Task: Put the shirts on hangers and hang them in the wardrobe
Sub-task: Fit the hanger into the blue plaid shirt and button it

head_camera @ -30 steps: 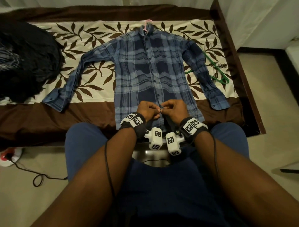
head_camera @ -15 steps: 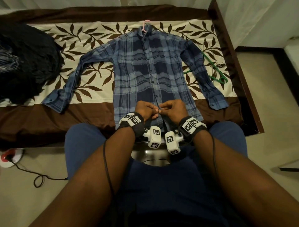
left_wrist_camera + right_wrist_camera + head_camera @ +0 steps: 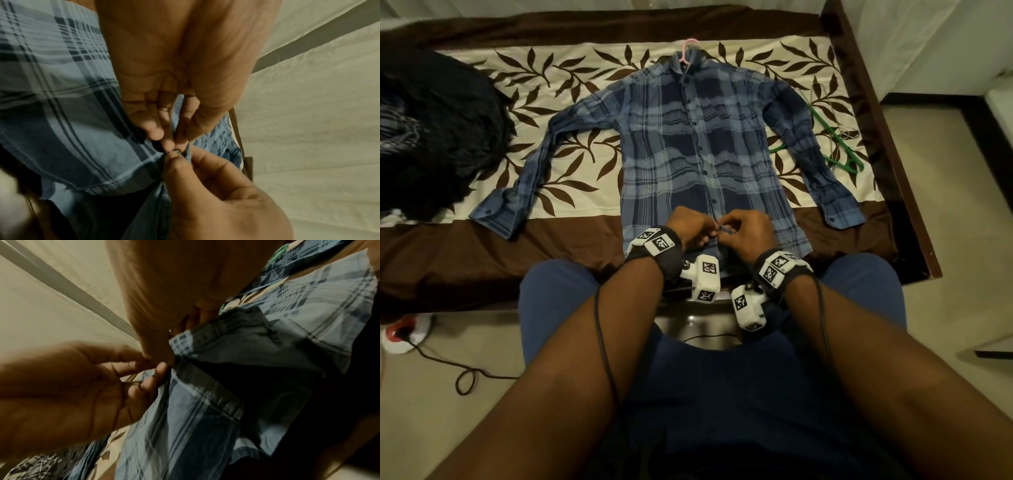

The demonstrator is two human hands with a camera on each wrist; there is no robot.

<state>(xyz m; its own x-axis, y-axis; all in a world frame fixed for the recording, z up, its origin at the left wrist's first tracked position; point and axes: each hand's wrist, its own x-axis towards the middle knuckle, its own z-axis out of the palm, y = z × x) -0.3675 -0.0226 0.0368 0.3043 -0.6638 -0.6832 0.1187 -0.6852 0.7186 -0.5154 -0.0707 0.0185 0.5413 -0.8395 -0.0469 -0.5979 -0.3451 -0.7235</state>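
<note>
A blue plaid long-sleeved shirt [image 3: 702, 150] lies flat on the bed with its front up and sleeves spread. The pink hanger's hook [image 3: 688, 51] sticks out of the collar. Both hands are at the lowest part of the button strip, near the hem. My left hand [image 3: 710, 232] pinches the left front edge between thumb and fingertips. My right hand [image 3: 729, 230] pinches the facing edge right against it. In the left wrist view the left hand [image 3: 174, 144] meets the right hand [image 3: 205, 186] over the cloth [image 3: 61, 113]. The right wrist view shows the right hand [image 3: 162, 356] on the shirt [image 3: 226, 369].
A green hanger [image 3: 839, 144] lies on the bedcover [image 3: 571, 171] beside the right sleeve. A dark heap of clothes [image 3: 431, 137] fills the bed's left side. A power strip [image 3: 400, 334] with a cable sits on the floor at the left. My knees press against the bed's front edge.
Both hands stay at the bottom of the button strip; only the fingers have shifted slightly on the cloth.
</note>
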